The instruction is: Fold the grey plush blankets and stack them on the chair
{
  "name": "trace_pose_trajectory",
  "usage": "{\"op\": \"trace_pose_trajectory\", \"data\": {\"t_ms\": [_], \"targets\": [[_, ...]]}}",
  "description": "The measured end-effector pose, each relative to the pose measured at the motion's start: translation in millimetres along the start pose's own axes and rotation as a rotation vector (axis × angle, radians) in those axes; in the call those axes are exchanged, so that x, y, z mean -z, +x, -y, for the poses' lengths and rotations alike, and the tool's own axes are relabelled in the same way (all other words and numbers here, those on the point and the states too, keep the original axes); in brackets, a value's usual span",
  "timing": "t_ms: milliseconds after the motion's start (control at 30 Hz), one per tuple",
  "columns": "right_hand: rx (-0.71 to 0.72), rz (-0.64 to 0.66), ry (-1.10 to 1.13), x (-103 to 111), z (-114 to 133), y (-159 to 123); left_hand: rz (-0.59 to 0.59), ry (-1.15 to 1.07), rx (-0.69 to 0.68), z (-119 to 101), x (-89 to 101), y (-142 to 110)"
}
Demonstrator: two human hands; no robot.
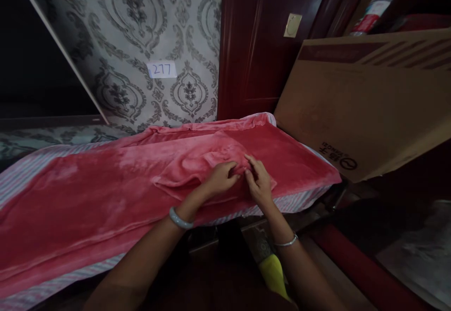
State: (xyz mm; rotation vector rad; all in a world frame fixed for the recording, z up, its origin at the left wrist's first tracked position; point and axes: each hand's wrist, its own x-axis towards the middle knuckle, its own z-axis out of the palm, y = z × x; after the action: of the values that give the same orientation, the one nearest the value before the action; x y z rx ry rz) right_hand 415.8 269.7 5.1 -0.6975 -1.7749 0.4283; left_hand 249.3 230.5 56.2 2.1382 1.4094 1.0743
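Observation:
A bunched piece of pink plush cloth (190, 167) lies on a larger pink plush blanket (81, 207). My left hand (221, 178), with a pale bangle on its wrist, pinches the right part of the bunched cloth. Close beside it, my right hand (259, 182) grips the same cloth between thumb and fingers, and a thin silver bangle circles that wrist. Both hands meet over raised folds, and their fingertips are partly sunk in the fabric. What kind of item the cloth is, I cannot tell.
Striped fabric (299, 200) shows beneath the blanket's edges. A large cardboard box (369, 95) leans at the right, with a plastic bottle (378, 8) behind its top. A dark screen (42, 57) stands at the left. Patterned wallpaper carries a paper label (161, 69) reading 277.

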Motion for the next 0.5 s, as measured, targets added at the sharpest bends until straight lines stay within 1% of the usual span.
{"op": "trace_pose_trajectory", "data": {"t_ms": [100,167,233,300,367,433,500], "targets": [[-0.059,0.11,0.059,7,2,1,-0.026,-0.001,-0.023,-1,-7.2,0],[-0.115,0.177,0.112,14,3,6,0.007,0.01,-0.026,-2,-6.6,-2],[-0.151,0.164,0.135,24,4,13,0.073,0.053,-0.031,0,0.1,-7],[-0.157,0.07,0.115,37,6,24,0.126,0.152,-0.036,8,13.6,-17],[-0.153,-0.03,0.094,50,9,34,0.147,0.297,-0.019,21,33.0,-32],[-0.153,-0.088,0.094,60,14,43,0.128,0.436,0.03,38,55.5,-47],[-0.153,-0.116,0.107,65,18,48,0.085,0.505,0.087,55,77.5,-62]]}}
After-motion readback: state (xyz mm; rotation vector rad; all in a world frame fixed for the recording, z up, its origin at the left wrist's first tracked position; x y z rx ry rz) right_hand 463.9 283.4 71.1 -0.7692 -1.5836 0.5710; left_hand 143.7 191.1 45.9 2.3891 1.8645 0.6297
